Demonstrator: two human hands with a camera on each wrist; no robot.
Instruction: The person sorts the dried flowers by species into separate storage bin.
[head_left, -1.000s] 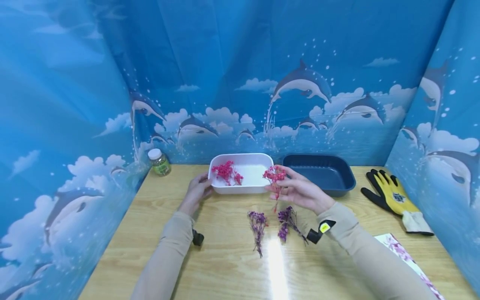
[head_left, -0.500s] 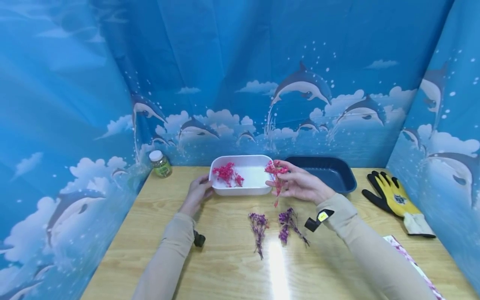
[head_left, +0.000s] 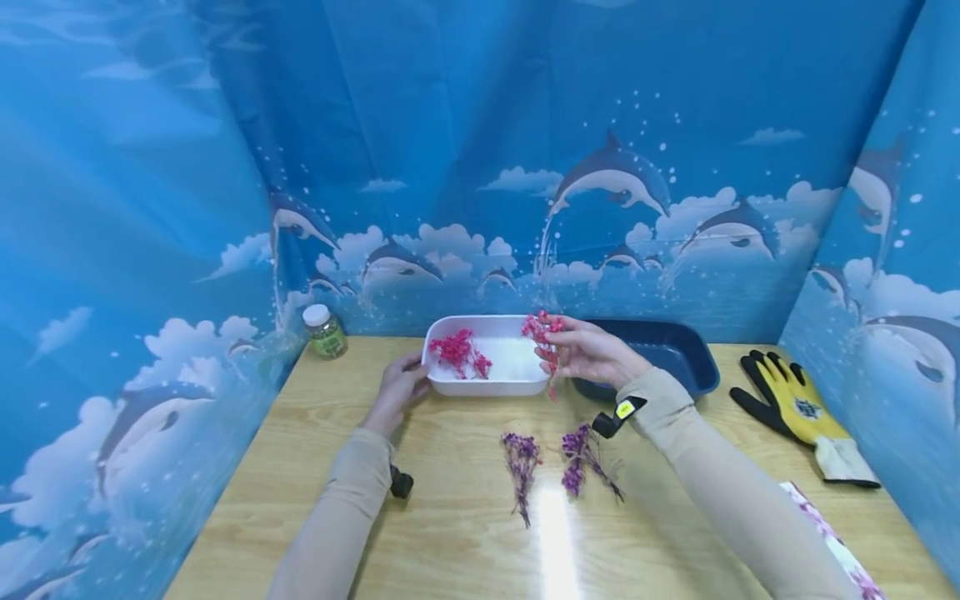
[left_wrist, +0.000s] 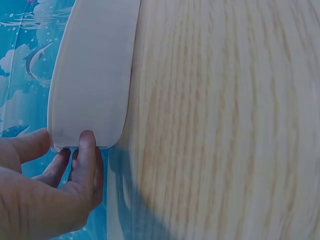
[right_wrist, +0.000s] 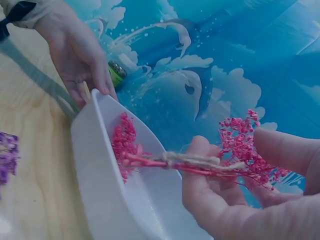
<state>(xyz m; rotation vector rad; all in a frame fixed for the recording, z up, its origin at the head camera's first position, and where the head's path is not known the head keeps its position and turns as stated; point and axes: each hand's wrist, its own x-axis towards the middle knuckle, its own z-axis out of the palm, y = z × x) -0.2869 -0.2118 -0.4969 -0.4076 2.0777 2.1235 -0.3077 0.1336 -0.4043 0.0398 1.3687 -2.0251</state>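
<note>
My left hand (head_left: 397, 387) holds the left end of a white tray (head_left: 517, 388), its thumb at the rim and fingers against the end wall in the left wrist view. Inside the tray's left half lies a bunch of pink dried flowers (head_left: 453, 350). A second pink dried flower bunch (right_wrist: 240, 145), its stems tied with twine (right_wrist: 192, 159), is held between the thumb and fingers of my right hand (head_left: 592, 354). That bunch is over the tray's right end, blossoms toward the back. Two purple dried flower bunches (head_left: 521, 462) (head_left: 577, 458) lie on the wooden table before the tray.
A dark blue tray (head_left: 678, 354) stands right of the white one, partly behind my right hand. Farther right are a yellow and black glove (head_left: 798, 408) and a floral-patterned flat item (head_left: 836, 537). A white-capped jar (head_left: 326, 337) stands at back left. A dolphin-print curtain (head_left: 465, 167) encloses the table.
My right hand has moved slightly back and left with the pink bunch, bringing it over the white tray's right end. My left hand stays at the tray's left end.
</note>
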